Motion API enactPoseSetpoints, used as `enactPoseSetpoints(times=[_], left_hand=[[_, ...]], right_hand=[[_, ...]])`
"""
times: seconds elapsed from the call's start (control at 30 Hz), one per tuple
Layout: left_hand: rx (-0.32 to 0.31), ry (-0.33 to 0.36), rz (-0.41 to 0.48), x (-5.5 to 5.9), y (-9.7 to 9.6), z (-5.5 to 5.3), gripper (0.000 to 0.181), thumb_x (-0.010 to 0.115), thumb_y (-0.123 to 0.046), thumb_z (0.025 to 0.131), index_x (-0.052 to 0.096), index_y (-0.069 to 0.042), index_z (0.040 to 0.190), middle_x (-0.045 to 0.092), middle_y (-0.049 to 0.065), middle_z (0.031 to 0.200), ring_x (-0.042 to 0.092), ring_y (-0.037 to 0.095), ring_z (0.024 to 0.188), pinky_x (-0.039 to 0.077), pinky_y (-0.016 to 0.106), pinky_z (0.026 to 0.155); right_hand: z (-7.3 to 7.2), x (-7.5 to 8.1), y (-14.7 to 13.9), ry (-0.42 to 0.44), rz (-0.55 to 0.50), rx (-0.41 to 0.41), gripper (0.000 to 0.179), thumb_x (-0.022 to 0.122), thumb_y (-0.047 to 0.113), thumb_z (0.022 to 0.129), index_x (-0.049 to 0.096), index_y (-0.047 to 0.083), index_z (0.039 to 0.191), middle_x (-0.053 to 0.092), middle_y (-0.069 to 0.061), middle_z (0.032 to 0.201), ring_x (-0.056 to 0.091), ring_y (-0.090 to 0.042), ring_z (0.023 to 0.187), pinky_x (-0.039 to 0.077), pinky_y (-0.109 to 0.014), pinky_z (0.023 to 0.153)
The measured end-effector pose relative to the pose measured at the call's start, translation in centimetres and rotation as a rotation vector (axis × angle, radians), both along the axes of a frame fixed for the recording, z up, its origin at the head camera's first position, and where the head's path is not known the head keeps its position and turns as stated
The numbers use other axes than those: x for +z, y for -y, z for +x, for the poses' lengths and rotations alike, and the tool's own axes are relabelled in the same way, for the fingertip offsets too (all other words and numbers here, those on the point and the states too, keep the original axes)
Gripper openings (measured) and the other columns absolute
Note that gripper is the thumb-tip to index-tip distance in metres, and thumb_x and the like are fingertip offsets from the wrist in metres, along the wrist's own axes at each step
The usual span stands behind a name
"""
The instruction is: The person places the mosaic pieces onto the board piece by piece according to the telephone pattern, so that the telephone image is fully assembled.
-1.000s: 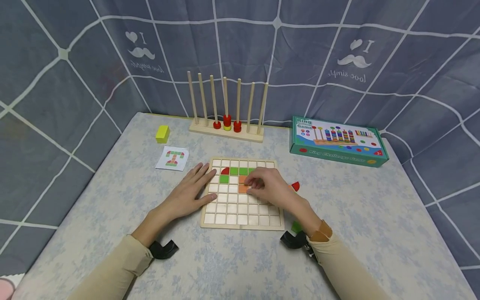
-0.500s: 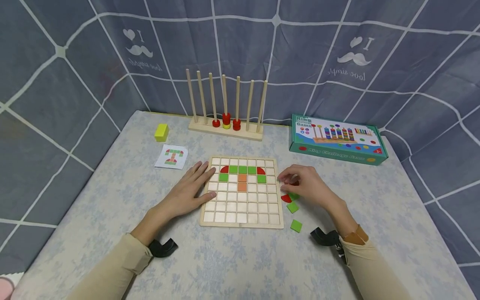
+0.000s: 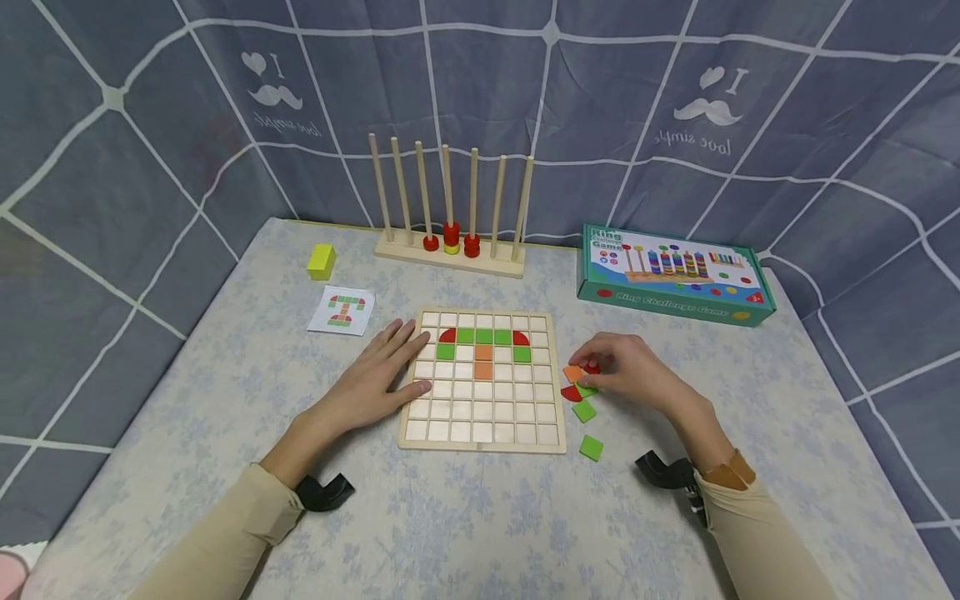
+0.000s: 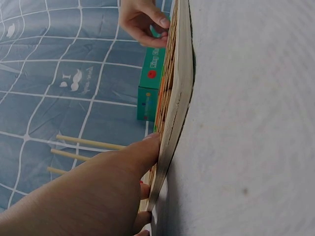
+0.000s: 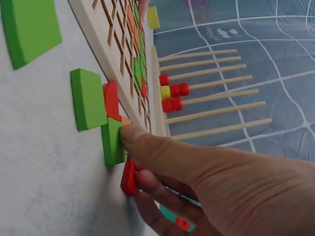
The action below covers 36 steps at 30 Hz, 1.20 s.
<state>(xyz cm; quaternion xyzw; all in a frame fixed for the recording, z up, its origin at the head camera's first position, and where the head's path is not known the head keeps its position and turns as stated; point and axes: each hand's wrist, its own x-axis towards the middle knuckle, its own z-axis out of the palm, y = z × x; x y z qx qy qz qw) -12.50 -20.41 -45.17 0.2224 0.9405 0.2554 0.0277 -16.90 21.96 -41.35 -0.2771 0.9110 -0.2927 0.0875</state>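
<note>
A wooden grid board [image 3: 483, 412] lies mid-table. Green and orange square tiles and red quarter-round pieces sit in its cells in a T-like figure. My left hand [image 3: 378, 372] rests with fairly straight fingers on the board's left edge. To the right of the board, my right hand [image 3: 630, 367] pinches an orange tile [image 3: 573, 374] between thumb and finger, low over the table. Around it lie a red quarter-round piece [image 3: 572, 393], another red piece [image 5: 129, 179] under the fingers, and several green tiles [image 3: 591, 447]. In the right wrist view the thumb hides most of the orange tile.
A pattern card [image 3: 341, 311] lies left of the board, with a yellow block [image 3: 321, 262] behind it. A wooden peg stand [image 3: 450, 257] with a few red and yellow rings stands at the back. A green game box [image 3: 675, 275] lies back right.
My right hand has moved right, from the board's upper right cells to the loose pieces, where it has taken an orange tile. The left hand has stayed on the board's edge.
</note>
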Motion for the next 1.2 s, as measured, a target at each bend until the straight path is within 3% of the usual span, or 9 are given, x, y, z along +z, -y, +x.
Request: enactPoseSetpoints(times=[0.27, 0.6, 0.9, 1.2], left_hand=[[0.003, 0.013, -0.009, 0.0, -0.1, 0.0, 0.081, 0.066, -0.047, 0.102, 0.031, -0.014, 0.168, 0.017, 0.014, 0.176, 0.007, 0.037, 0.165, 0.013, 0.060, 0.131], [0.006, 0.009, -0.003, 0.1, -0.1, 0.2, 0.081, 0.066, -0.047, 0.102, 0.032, -0.013, 0.167, 0.019, 0.015, 0.176, 0.009, 0.038, 0.164, 0.015, 0.061, 0.130], [0.015, 0.010, 0.011, 0.1, 0.0, 0.4, 0.080, 0.067, -0.046, 0.102, 0.033, -0.013, 0.167, 0.019, 0.016, 0.176, 0.009, 0.039, 0.164, 0.015, 0.064, 0.129], [0.008, -0.005, 0.002, 0.1, 0.0, 0.2, 0.079, 0.066, -0.045, 0.103, 0.032, -0.013, 0.167, 0.019, 0.016, 0.176, 0.009, 0.039, 0.164, 0.015, 0.064, 0.129]], right_hand=[[-0.2, 0.1, 0.8, 0.056, 0.015, -0.028, 0.014, 0.086, 0.012, 0.089, 0.075, 0.016, 0.098, 0.067, 0.005, 0.085, 0.060, -0.017, 0.082, 0.053, -0.030, 0.075], [0.0, 0.0, 1.0, 0.131, -0.140, -0.055, 0.011, 0.086, 0.019, 0.090, 0.076, 0.020, 0.093, 0.070, 0.005, 0.083, 0.064, -0.017, 0.081, 0.055, -0.028, 0.076], [0.8, -0.4, 5.8, 0.147, -0.264, -0.081, 0.007, 0.082, 0.016, 0.095, 0.076, 0.014, 0.099, 0.074, 0.000, 0.091, 0.068, -0.017, 0.085, 0.058, -0.029, 0.076], [1.8, -0.4, 10.1, 0.177, -0.310, -0.041, 0.006, 0.082, 0.010, 0.093, 0.077, 0.013, 0.097, 0.074, 0.000, 0.090, 0.070, -0.016, 0.082, 0.059, -0.027, 0.075]])
